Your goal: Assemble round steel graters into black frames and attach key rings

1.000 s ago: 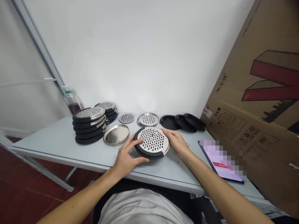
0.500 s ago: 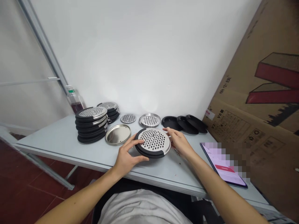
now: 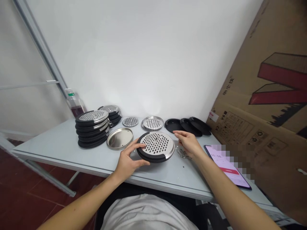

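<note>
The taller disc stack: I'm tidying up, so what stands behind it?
Behind the taller disc stack show a second disc stack and a bottle of dark liquid. The taller stack covers the second's lower left and the bottle's base; anything wholly hidden there can't be seen.

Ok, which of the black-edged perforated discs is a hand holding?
The lone disc, held by the left hand; the others sit in the front stack and the back stack, further left.

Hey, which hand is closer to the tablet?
The right hand, just left of the tablet. The left hand is farther off to the left, holding the perforated metal disc.
</note>
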`<control>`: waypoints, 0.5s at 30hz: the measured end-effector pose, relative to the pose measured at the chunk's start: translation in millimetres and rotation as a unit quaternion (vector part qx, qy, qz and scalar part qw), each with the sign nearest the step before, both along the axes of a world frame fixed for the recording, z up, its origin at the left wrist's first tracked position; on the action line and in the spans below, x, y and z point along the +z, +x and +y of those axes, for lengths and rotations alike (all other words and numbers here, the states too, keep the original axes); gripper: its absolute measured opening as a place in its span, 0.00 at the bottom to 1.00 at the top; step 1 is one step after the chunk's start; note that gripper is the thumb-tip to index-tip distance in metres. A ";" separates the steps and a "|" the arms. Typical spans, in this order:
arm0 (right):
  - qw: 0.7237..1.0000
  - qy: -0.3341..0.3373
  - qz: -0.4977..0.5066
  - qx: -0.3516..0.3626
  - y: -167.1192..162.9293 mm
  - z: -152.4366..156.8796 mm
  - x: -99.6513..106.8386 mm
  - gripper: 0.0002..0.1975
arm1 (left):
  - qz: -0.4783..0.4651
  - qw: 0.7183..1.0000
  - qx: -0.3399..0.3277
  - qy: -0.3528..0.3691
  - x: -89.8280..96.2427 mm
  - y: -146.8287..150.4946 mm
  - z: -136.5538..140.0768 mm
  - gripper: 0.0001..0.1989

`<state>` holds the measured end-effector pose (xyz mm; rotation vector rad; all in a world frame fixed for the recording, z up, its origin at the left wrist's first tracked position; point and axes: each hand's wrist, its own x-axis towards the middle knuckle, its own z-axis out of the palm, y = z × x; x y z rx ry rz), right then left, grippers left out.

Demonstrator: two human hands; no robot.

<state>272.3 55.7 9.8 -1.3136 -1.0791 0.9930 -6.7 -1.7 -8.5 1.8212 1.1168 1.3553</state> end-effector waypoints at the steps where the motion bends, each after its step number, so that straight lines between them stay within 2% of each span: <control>1: 1.000 -0.005 0.000 -0.002 2.7 0.1 1.0 0.17 | 0.003 1.000 0.001 -0.002 0.5 0.0 0.1 0.30; 7: 0.998 0.018 -0.054 0.001 3.3 -2.9 5.0 0.19 | 0.048 0.999 0.009 0.002 7.9 1.6 -4.1 0.29; 11: 0.991 0.059 -0.113 0.050 -3.0 -5.2 5.3 0.16 | 0.082 0.995 0.003 0.048 9.2 3.9 -8.2 0.29; 13: 0.978 0.076 -0.175 0.087 -4.4 -8.9 4.9 0.14 | 0.088 0.993 -0.006 0.073 9.8 4.8 -10.0 0.30; 15: 0.945 0.099 -0.287 0.122 -5.7 -17.3 3.0 0.12 | 0.082 0.993 -0.008 0.081 12.5 5.2 -11.8 0.31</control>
